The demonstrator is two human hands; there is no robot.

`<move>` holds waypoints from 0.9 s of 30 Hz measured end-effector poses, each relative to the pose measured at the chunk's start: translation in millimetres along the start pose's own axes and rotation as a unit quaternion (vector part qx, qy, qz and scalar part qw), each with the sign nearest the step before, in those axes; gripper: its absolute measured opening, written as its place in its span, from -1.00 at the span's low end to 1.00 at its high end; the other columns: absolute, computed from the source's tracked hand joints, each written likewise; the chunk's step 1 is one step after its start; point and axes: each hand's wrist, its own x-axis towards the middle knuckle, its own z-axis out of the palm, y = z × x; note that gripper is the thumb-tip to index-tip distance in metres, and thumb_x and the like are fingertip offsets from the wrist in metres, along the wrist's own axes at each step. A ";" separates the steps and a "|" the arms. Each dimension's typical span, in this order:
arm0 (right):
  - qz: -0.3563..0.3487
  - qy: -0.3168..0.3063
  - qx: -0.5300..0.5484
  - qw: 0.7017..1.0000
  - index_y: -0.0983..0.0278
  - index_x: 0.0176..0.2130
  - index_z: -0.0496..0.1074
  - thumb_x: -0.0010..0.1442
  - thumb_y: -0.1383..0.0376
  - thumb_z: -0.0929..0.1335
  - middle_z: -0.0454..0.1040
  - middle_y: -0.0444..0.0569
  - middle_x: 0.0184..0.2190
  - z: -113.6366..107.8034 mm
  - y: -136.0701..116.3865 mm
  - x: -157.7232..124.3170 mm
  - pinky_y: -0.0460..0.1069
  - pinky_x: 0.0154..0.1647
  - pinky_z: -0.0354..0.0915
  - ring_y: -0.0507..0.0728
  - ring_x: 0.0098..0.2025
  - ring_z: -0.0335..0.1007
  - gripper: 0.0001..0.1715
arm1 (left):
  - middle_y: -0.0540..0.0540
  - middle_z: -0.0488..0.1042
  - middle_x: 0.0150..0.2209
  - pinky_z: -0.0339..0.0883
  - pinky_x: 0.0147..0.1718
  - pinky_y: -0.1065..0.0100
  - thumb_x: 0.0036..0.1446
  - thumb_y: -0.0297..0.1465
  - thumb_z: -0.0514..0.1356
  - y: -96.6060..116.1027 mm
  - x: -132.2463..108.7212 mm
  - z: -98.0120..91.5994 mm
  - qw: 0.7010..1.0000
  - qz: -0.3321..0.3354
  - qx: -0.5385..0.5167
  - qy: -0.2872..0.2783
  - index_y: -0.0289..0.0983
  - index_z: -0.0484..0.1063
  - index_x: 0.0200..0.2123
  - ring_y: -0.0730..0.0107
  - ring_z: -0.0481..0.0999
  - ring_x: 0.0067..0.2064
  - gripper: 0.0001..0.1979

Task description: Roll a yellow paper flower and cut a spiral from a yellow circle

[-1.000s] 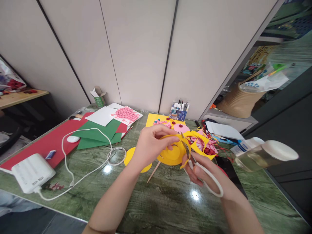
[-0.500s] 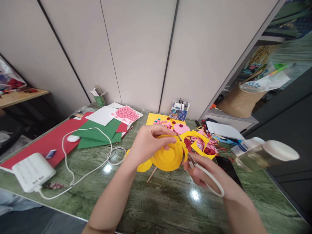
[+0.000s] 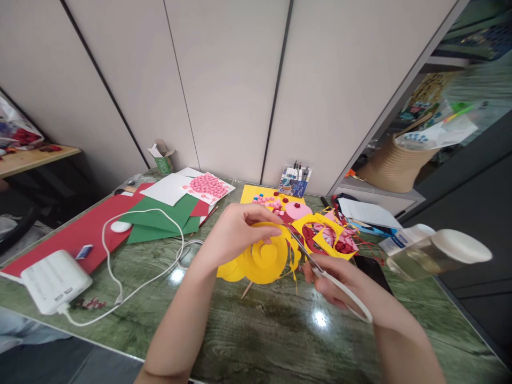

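Note:
Between the thumb and fingers of my left hand is a yellow paper spiral, its rings hanging slightly apart above the table. My right hand is closed around a pair of white-handled scissors, whose blades point up and left to the spiral's right edge. A thin curling strip of yellow paper dangles from that edge beside the blades. Whether the blades touch paper right now I cannot make out. Below the spiral, the tip of a wooden stick pokes out on the table.
Cut yellow and red paper scraps lie right of the spiral, near a dark phone and a white-lidded bottle. Green sheets, red paper, a white power bank and its cable are on the left. Pens stand behind.
My left hand has shifted a little left and turned the spiral with it. The scissors' blades have swung into clearer view, and a thin yellow strip now hangs from the spiral's right edge.

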 end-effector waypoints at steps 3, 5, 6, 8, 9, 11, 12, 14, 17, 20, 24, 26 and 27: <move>0.009 -0.004 -0.025 1.000 0.28 -0.31 0.29 0.15 -0.02 0.30 0.13 -0.20 -0.51 -2.1 1.0 -1.8 -0.16 -0.65 -0.11 -0.08 -0.57 -0.06 -0.59 | -0.04 0.54 -0.42 0.38 -0.49 0.49 -0.06 -0.37 0.27 -2.8 -0.4 -3.9 1.000 -0.006 0.005 -0.018 -0.27 0.52 -0.38 0.51 0.49 -0.47 -0.87; 0.011 -0.011 -0.037 0.999 0.28 -0.34 0.28 0.15 -0.03 0.30 0.13 -0.20 -0.53 -3.4 0.9 -2.6 -0.16 -0.66 -0.12 -0.08 -0.58 -0.07 -0.58 | -0.04 0.53 -0.44 0.38 -0.49 0.48 -0.07 -0.36 0.27 -5.2 -0.6 -6.1 0.999 -0.015 0.001 -0.028 -0.27 0.52 -0.37 0.47 0.50 -0.45 -0.86; 0.013 -0.017 -0.042 0.999 0.28 -0.35 0.28 0.14 -0.05 0.29 0.13 -0.21 -0.54 -3.9 0.8 -2.7 -0.16 -0.67 -0.13 -0.08 -0.59 -0.07 -0.57 | -0.05 0.53 -0.44 0.38 -0.49 0.47 -0.08 -0.36 0.28 -6.2 -0.7 -7.1 0.999 -0.020 0.000 -0.033 -0.27 0.51 -0.37 0.46 0.50 -0.45 -0.85; 0.012 -0.024 -0.051 0.998 0.28 -0.36 0.27 0.13 -0.07 0.29 0.12 -0.22 -0.57 -4.6 0.6 -2.7 -0.16 -0.69 -0.15 -0.08 -0.61 -0.08 -0.55 | -0.06 0.54 -0.43 0.39 -0.48 0.45 -0.08 -0.36 0.28 -7.2 -1.1 -8.6 0.999 -0.024 0.007 -0.044 -0.28 0.51 -0.38 0.44 0.51 -0.44 -0.85; 0.012 -0.027 -0.056 0.998 0.28 -0.37 0.27 0.12 -0.09 0.28 0.12 -0.22 -0.58 -4.9 0.5 -2.6 -0.16 -0.70 -0.15 -0.08 -0.62 -0.08 -0.53 | -0.06 0.54 -0.43 0.39 -0.47 0.45 -0.08 -0.37 0.28 -7.2 -1.4 -9.2 0.998 -0.023 0.013 -0.050 -0.28 0.51 -0.38 0.44 0.51 -0.44 -0.86; 0.010 -0.029 -0.064 0.997 0.27 -0.39 0.26 0.11 -0.11 0.28 0.12 -0.22 -0.59 -5.2 0.3 -2.7 -0.15 -0.70 -0.16 -0.08 -0.63 -0.09 -0.51 | -0.06 0.53 -0.44 0.37 -0.48 0.45 -0.07 -0.38 0.27 -6.6 -2.2 -10.3 0.997 -0.017 0.029 -0.063 -0.27 0.52 -0.40 0.45 0.49 -0.45 -0.88; 0.011 -0.031 -0.068 0.997 0.27 -0.39 0.26 0.11 -0.11 0.27 0.12 -0.22 -0.59 -5.5 0.0 -2.9 -0.16 -0.71 -0.15 -0.08 -0.63 -0.09 -0.51 | -0.06 0.53 -0.45 0.36 -0.50 0.46 -0.06 -0.38 0.26 -6.1 -2.5 -10.8 0.997 -0.015 0.037 -0.068 -0.27 0.52 -0.40 0.46 0.48 -0.47 -0.89; 0.015 -0.037 -0.079 0.996 0.27 -0.40 0.26 0.13 -0.08 0.28 0.11 -0.22 -0.60 -6.3 -0.9 -3.9 -0.16 -0.70 -0.14 -0.08 -0.63 -0.10 -0.54 | -0.06 0.53 -0.47 0.34 -0.52 0.47 -0.05 -0.38 0.25 -5.7 -2.9 -11.8 0.995 -0.014 0.051 -0.079 -0.27 0.53 -0.41 0.47 0.47 -0.48 -0.89; 0.023 -0.047 -0.111 0.992 0.27 -0.39 0.28 0.17 0.01 0.29 0.11 -0.23 -0.61 -8.7 -2.4 -5.5 -0.16 -0.68 -0.12 -0.08 -0.63 -0.08 -0.63 | -0.06 0.54 -0.46 0.33 -0.51 0.48 -0.05 -0.40 0.23 -6.7 -2.9 -13.2 0.993 -0.019 0.067 -0.095 -0.26 0.54 -0.41 0.46 0.48 -0.46 -0.89; 0.029 -0.053 -0.148 0.987 0.27 -0.40 0.31 0.17 0.05 0.31 0.15 -0.22 -0.60 -11.2 -2.5 -5.5 -0.16 -0.65 -0.09 -0.07 -0.61 -0.03 -0.67 | -0.05 0.55 -0.45 0.36 -0.47 0.46 -0.05 -0.42 0.22 -9.2 -3.0 -14.4 0.990 -0.028 0.074 -0.114 -0.24 0.55 -0.40 0.44 0.50 -0.44 -0.88; 0.033 -0.049 -0.189 0.980 0.28 -0.42 0.33 0.15 0.05 0.32 0.17 -0.20 -0.59 -13.1 -2.1 -4.3 -0.14 -0.61 -0.07 -0.04 -0.56 0.01 -0.66 | -0.05 0.55 -0.44 0.39 -0.46 0.45 -0.05 -0.42 0.20 -10.6 -3.7 -15.0 0.987 -0.031 0.085 -0.131 -0.22 0.55 -0.40 0.44 0.50 -0.44 -0.87; 0.032 -0.051 -0.210 0.976 0.29 -0.43 0.33 0.15 0.05 0.33 0.17 -0.20 -0.58 -13.4 -3.4 -4.1 -0.13 -0.57 -0.05 -0.02 -0.53 0.01 -0.65 | -0.04 0.54 -0.44 0.38 -0.47 0.47 -0.06 -0.44 0.19 -10.2 -3.8 -15.0 0.985 -0.028 0.098 -0.139 -0.22 0.55 -0.41 0.45 0.50 -0.45 -0.86; 0.033 -0.054 -0.218 0.974 0.29 -0.44 0.33 0.14 0.05 0.32 0.17 -0.20 -0.58 -13.5 -4.4 -4.2 -0.13 -0.56 -0.05 -0.02 -0.52 0.02 -0.64 | -0.04 0.54 -0.45 0.37 -0.48 0.48 -0.06 -0.45 0.18 -9.9 -3.8 -15.0 0.984 -0.026 0.104 -0.144 -0.23 0.55 -0.41 0.45 0.49 -0.45 -0.86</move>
